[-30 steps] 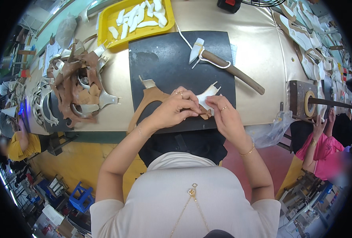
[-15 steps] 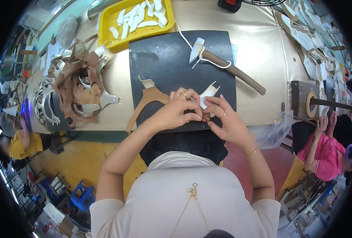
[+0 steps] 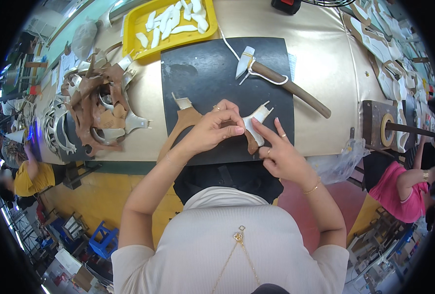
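A Y-shaped leather strap piece, white on its upper face with a brown lower arm and two thin prongs, lies on the black mat. My right hand is at its right side, index finger stretched onto the white face and the other fingers partly bent. At the strap's left edge my left hand is closed, thumb and index fingertip pressed together; whatever is between them is too small to make out. A second, brown strap piece lies left of that hand, partly covered by it.
A hammer with a wooden handle and white cord lies across the mat's right edge. Behind stands a yellow tray of white pieces. Brown and pale straps are heaped left. A plastic bag hangs by the right edge; other people sit both sides.
My hands, which met over the strap's lower end, have moved apart. The left has shifted slightly left and up, and more of the strap's white face and brown arm shows.
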The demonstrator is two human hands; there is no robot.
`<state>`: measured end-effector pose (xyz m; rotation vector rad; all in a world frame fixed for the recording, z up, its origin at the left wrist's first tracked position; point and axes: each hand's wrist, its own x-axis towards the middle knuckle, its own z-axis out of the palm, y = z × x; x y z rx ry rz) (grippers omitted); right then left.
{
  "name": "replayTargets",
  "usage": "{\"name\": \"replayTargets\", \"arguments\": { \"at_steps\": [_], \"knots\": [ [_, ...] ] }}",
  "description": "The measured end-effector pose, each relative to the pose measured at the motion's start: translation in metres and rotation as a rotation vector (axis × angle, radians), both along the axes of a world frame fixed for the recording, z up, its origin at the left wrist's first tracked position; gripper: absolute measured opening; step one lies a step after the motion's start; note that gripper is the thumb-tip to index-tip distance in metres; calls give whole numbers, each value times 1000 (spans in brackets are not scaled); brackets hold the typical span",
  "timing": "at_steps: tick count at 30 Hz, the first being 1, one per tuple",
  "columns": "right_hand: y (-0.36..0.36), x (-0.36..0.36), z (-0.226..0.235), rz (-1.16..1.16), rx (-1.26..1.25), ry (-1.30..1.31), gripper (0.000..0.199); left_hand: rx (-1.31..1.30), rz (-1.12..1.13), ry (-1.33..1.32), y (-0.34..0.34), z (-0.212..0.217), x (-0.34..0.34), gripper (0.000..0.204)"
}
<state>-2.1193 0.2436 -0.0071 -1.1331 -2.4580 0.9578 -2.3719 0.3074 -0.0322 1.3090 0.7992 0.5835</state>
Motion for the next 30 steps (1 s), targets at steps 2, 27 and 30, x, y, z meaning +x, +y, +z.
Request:
{"name": "replayTargets", "arguments": {
  "at_steps": [2, 27, 30],
  "knots": [
    [9, 6, 4, -101, -181, 232, 23, -9, 69, -16, -5, 5, 5, 15],
    [7, -85, 2, -504, 122, -48, 19, 920, 101, 938, -100, -15, -11, 60],
    [11, -84, 4, -452, 58, -41, 19, 960, 107, 970, -104, -19, -11, 60]
  ]
}}
